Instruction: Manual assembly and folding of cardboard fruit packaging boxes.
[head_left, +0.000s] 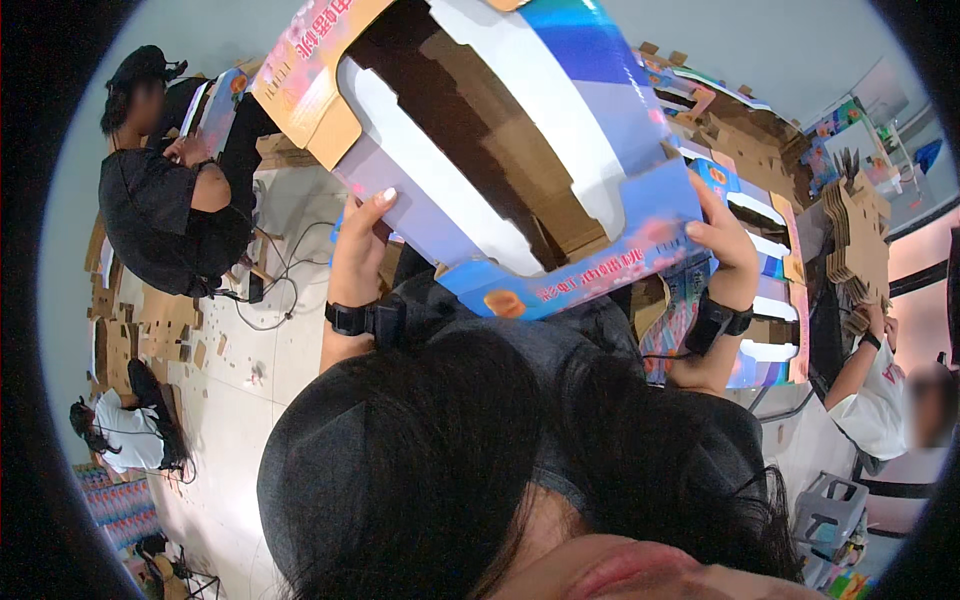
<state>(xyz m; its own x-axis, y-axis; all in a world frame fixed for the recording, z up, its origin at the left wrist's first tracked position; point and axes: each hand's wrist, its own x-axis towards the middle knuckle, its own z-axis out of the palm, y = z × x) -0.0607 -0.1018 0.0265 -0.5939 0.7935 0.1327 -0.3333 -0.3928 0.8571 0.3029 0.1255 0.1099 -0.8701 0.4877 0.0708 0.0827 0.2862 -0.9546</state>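
A large printed cardboard box (pixel 640 215), blue and purple with a pink and orange end, is held up in front of me. White inner flaps edge the long opening in its top, and bare brown cardboard shows inside. On its left side my left hand (pixel 364 235) grips the lower part, thumb on the outer face. My right hand (pixel 725 235) clasps the right lower corner, its thumb near the printed edge. Both hands are closed on the box, with most fingers hidden behind it. Each wrist wears a black strap with a small device.
More printed boxes (pixel 770 345) stand at my right. Flat brown cardboard (pixel 855 235) is stacked farther right, near a co-worker in white (pixel 870 400). A person in black (pixel 150 215) handles a box at the left. Cables (pixel 290 290) trail over the floor. A grey step stool (pixel 832 510) stands lower right.
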